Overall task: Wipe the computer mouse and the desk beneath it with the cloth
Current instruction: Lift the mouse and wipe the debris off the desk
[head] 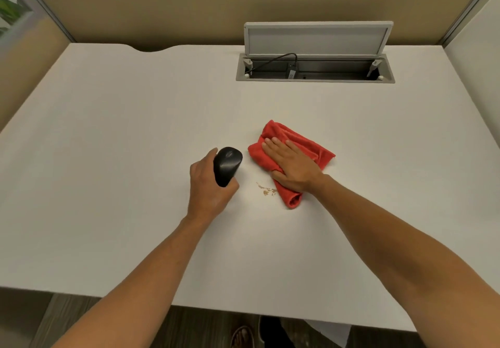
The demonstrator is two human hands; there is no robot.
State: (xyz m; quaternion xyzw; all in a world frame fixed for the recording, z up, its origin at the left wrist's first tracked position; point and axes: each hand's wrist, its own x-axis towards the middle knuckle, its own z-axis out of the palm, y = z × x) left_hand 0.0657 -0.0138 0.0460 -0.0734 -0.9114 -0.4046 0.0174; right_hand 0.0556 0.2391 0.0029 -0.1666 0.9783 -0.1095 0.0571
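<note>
The white desk (121, 136) fills most of the view, and at its far side 1 cable hatch (315, 67) stands with its lid raised, well apart from the work.

The red cloth (311, 148) lies crumpled on the desk, right of centre. The right hand (290, 165) rests flat on top of it, fingers stretched out and pressing down; it grips nothing, it only pins the cloth to the surface.

The black computer mouse (226, 165) is in the left hand (209, 185), which is closed around its sides. The mouse looks tilted and lifted a little from the desk, but I cannot tell surely if its underside is touching.

Between the 2 hands, just beside the near edge of the cloth, there is a small patch of brown crumbs (267, 190) on the desk.

I judge that the desk wiping is the step in hand, and the crumbs are not yet removed. Some risks:
- A flat push with the cloth may spread the crumbs toward the near edge of the desk instead of gathering them.
- The cloth is bunched, so part of it may pass over the dirt without contact.
- If the mouse is set down too early, it lands on the unclean spot.
- The grip on the smooth mouse is 1-handed, so it could slip while attention is on the cloth.
</note>
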